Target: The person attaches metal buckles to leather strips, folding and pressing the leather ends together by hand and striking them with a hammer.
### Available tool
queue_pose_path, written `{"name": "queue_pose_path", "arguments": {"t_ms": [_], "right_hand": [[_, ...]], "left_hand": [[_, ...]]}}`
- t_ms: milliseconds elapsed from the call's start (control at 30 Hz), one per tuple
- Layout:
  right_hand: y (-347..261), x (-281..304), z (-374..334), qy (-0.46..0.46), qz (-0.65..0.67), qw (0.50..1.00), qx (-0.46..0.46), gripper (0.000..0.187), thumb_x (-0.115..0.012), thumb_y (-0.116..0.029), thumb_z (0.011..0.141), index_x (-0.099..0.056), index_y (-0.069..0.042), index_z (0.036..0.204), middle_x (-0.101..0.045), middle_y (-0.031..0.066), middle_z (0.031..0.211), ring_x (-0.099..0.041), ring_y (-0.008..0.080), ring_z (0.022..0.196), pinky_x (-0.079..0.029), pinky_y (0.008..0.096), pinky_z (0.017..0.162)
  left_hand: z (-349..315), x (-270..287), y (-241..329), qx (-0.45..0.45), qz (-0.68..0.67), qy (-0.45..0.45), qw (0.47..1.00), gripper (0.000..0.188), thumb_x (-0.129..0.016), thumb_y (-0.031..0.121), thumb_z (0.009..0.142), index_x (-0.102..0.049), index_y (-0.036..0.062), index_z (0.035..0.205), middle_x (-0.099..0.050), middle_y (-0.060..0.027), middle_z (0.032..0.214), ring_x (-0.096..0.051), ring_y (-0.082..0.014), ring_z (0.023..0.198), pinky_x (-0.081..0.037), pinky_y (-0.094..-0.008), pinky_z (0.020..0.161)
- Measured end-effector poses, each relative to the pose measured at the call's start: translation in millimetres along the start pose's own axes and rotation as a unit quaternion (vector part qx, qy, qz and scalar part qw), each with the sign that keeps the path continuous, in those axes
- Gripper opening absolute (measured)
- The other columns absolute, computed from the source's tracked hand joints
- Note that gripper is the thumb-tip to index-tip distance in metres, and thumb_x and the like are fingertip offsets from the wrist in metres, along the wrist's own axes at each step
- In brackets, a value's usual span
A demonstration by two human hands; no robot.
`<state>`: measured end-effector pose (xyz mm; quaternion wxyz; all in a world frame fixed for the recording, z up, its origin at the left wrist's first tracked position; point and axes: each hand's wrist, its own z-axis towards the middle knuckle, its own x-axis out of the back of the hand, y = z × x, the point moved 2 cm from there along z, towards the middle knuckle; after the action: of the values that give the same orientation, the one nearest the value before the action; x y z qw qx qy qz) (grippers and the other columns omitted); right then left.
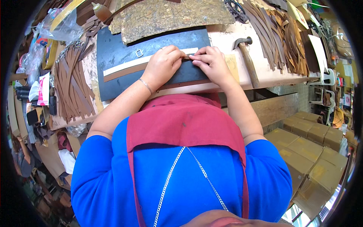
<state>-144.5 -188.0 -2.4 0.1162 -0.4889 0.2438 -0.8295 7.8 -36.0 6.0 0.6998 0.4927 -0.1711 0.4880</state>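
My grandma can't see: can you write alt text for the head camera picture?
A person's left hand and right hand are close together over white and brown strips on a dark mat. To the right lie a hammer and many loose strips.

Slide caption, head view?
Left hand and right hand at brown-and-white strip, dark mat beneath, wooden-handled hammer at right.

Bright, even light, clear centre, bluish sheen on dark mat (121,55), bent edges, blackened corners
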Motion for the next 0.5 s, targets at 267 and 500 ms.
{"name": "queue_pose_path", "arguments": {"t_ms": [267,500], "right_hand": [[-28.3,-4.2,32.0,-0.07,0.065,0.993,-0.076,0.049,-0.075,-0.012,0.085,-0.061,-0.008,0.132,-0.067,0.0128,0.099,-0.065,0.0323,0.092,-0.053,0.042,0.087],[-49.3,-5.4,36.1,0.009,0.173,0.983,-0.059,0.044,-0.066,0.004,0.088,-0.062,-0.006,0.13,-0.064,0.0096,0.093,-0.065,0.0202,0.081,-0.055,0.032,0.075]], "left_hand": [[-1.9,0.1,0.6,0.062,-0.025,0.03,0.997,0.024,-0.069,0.01,0.092,-0.065,0.0087,0.115,-0.069,-0.0093,0.095,-0.069,-0.0303,0.091,-0.056,-0.0388,0.081],[0.1,31.5,3.8,0.031,-0.033,0.1,0.994,0.026,-0.071,0.018,0.095,-0.064,0.0075,0.119,-0.069,-0.0133,0.103,-0.063,-0.0309,0.104,-0.053,-0.0414,0.086]]}}
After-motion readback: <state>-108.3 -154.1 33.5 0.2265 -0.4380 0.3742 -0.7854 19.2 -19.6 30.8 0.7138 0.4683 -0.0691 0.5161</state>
